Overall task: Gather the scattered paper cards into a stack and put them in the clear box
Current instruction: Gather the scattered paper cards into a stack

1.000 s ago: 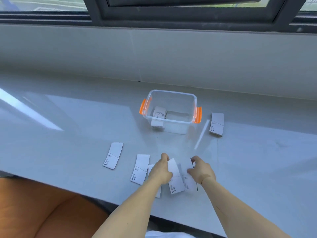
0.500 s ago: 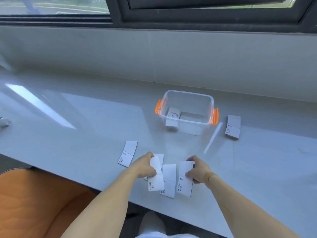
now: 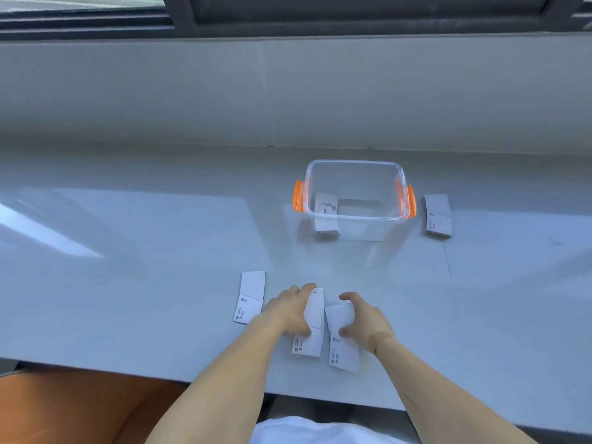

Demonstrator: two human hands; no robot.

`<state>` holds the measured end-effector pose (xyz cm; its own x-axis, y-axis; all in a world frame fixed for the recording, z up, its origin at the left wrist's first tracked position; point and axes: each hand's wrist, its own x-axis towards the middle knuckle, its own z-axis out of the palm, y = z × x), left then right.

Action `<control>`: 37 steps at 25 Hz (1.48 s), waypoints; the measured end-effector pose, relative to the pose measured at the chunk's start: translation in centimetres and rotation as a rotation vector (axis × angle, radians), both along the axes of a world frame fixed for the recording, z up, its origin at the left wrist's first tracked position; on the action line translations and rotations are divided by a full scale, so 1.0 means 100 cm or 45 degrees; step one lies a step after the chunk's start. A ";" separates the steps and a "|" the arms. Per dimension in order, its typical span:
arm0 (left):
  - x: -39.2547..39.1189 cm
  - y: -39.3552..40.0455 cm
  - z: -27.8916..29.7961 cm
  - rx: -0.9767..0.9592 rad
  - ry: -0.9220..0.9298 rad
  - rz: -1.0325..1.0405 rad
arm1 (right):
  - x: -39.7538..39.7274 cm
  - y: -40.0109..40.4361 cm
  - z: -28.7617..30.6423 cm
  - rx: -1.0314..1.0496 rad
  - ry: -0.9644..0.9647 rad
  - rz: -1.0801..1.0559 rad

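Observation:
Small white paper cards with black print lie on a grey counter. My left hand [image 3: 290, 310] pinches one card [image 3: 312, 325] between thumb and fingers, near the counter's front edge. My right hand [image 3: 363, 322] grips the card [image 3: 341, 339] just right of it by its sides. A loose card [image 3: 250, 296] lies to the left of my left hand. Farther back stands the clear box [image 3: 354, 165] with orange handles, holding a few cards [image 3: 326, 206] at its left end. Another small stack of cards [image 3: 437, 214] lies on the counter to the right of the box.
A grey wall and dark window frame [image 3: 320, 14] rise behind the counter [image 3: 128, 251]. An orange seat [image 3: 73, 408] shows below the counter's front edge at lower left. A white garment [image 3: 307, 431] is at the bottom.
The left hand has laid its lifted card down over the neighbouring cards, so fewer separate cards show. The right hand has shifted its grip on its card. The camera view swung left.

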<state>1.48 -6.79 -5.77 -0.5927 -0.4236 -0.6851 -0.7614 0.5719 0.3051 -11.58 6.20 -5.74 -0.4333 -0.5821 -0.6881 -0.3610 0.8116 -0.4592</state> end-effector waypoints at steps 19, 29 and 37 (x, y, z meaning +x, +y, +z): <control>-0.013 0.002 -0.015 -0.225 0.013 -0.018 | 0.006 -0.012 -0.004 0.142 0.381 0.225; -0.007 0.000 -0.014 -0.217 0.076 0.089 | -0.001 -0.015 -0.006 0.148 0.139 0.055; 0.015 -0.002 -0.005 0.053 0.161 0.352 | -0.004 -0.019 -0.007 0.002 -0.129 -0.268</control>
<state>3.00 -7.04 -6.24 -0.5404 -0.5539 -0.6334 -0.8410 0.3331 0.4263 -11.96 4.29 -6.47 -0.4735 -0.4848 -0.7354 -0.1357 0.8651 -0.4829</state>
